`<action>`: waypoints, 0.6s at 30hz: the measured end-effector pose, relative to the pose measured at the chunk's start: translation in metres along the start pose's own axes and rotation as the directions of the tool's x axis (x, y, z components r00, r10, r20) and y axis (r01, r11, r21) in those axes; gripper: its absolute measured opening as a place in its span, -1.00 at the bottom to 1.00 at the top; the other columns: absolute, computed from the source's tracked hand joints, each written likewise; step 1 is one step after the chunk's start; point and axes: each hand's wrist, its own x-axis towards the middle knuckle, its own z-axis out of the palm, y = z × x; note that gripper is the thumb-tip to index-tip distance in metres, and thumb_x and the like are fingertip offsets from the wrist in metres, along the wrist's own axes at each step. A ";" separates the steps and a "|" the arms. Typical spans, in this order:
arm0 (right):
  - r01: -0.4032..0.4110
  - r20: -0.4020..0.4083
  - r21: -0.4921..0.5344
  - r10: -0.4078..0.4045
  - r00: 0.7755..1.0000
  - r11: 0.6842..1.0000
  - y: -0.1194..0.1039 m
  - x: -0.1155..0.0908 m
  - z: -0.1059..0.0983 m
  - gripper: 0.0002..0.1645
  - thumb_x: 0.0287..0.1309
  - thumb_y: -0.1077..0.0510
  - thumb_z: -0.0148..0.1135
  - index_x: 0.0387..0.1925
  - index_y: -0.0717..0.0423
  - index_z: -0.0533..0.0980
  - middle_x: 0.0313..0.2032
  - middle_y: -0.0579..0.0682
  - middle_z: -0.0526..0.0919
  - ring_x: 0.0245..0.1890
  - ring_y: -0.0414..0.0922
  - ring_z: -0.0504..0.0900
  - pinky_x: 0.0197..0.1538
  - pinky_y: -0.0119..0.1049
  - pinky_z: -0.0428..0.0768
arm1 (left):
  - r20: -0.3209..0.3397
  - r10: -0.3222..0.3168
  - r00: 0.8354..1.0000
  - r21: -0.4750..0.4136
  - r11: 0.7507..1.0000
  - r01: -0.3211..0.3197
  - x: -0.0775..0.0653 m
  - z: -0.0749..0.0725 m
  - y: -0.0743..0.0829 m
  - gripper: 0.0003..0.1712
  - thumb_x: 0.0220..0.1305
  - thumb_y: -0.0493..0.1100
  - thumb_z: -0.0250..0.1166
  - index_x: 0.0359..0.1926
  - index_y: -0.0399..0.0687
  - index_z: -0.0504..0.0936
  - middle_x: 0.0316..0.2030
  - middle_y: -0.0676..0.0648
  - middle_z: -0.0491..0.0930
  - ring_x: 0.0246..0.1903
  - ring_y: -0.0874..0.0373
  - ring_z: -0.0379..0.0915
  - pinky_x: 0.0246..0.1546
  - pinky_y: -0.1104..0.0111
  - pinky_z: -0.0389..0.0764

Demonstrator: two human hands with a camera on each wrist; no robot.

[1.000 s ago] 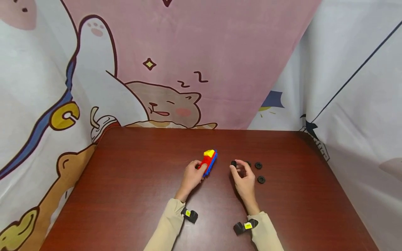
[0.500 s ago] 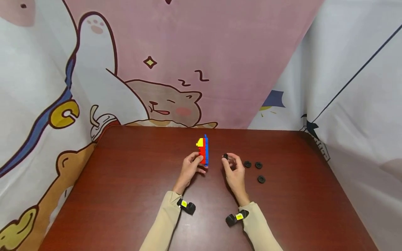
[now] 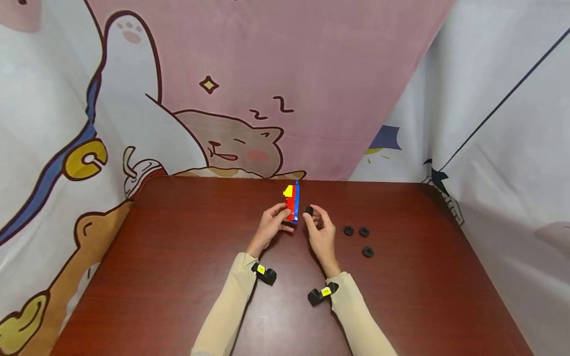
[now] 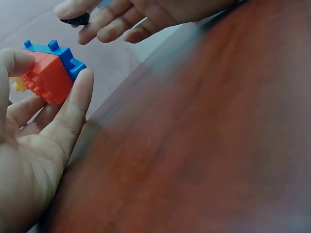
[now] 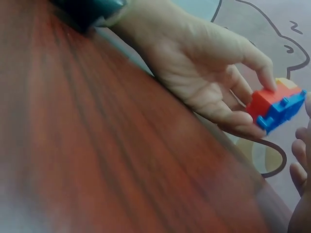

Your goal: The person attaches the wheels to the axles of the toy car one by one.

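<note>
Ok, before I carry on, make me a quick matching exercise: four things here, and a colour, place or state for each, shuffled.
1. left hand
2. right hand
3. three loose wheels
4. layer of the block toy nearest the right hand

A. lying on the table
B. blue
C. pinching a black wheel
D. gripping the toy

Pairs: 1-D, 2-C, 3-A, 4-B
</note>
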 end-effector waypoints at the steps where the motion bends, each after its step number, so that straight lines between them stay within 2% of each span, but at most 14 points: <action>1: 0.003 0.010 0.004 -0.003 1.000 1.000 0.000 0.001 0.002 -0.58 0.20 0.31 0.28 0.08 0.39 0.47 -0.29 0.23 0.60 -0.38 0.06 0.51 -0.35 -0.35 0.48 | -0.004 -0.003 1.000 0.001 1.000 0.003 0.003 0.000 0.000 -0.56 0.39 -0.28 0.16 0.18 -0.47 0.39 -0.18 -0.19 0.53 -0.36 -0.07 0.58 -0.46 0.14 0.67; 6: 0.010 0.012 0.014 -0.010 1.000 1.000 0.001 0.004 0.008 -0.57 0.20 0.34 0.27 0.10 0.35 0.46 -0.40 0.21 0.57 -0.49 0.00 0.47 -0.47 -0.40 0.42 | 0.030 -0.007 1.000 0.013 1.000 0.007 0.010 0.000 0.002 -0.48 0.40 -0.25 0.16 0.27 -0.44 0.32 -0.05 -0.26 0.52 -0.28 -0.04 0.59 -0.40 0.08 0.66; 10: 0.022 0.022 0.001 -0.022 1.000 1.000 0.003 0.008 0.012 -0.57 0.20 0.33 0.28 0.10 0.36 0.46 -0.40 0.19 0.53 -0.48 -0.06 0.46 -0.47 -0.44 0.41 | 0.043 0.004 0.999 0.002 1.000 -0.005 0.014 -0.002 0.002 -0.45 0.39 -0.24 0.18 0.30 -0.42 0.31 -0.01 -0.27 0.50 -0.24 -0.04 0.59 -0.37 0.02 0.65; 14: 0.025 0.040 0.013 -0.025 0.999 1.000 0.004 0.012 0.015 -0.55 0.20 0.31 0.29 0.10 0.41 0.45 -0.40 0.20 0.50 -0.46 -0.07 0.45 -0.45 -0.46 0.42 | 0.036 0.008 0.999 -0.015 1.000 -0.008 0.017 -0.005 0.001 -0.48 0.39 -0.26 0.18 0.29 -0.39 0.33 0.00 -0.27 0.50 -0.25 -0.04 0.59 -0.39 0.05 0.65; 18: 0.002 0.046 0.028 -0.003 0.999 1.000 0.007 0.015 0.015 -0.56 0.21 0.31 0.27 0.12 0.36 0.45 -0.39 0.19 0.49 -0.44 -0.06 0.46 -0.43 -0.43 0.42 | 0.035 0.003 0.999 -0.027 1.000 -0.002 0.021 -0.006 0.001 -0.47 0.39 -0.28 0.17 0.30 -0.41 0.30 0.02 -0.28 0.49 -0.25 0.00 0.59 -0.38 0.11 0.66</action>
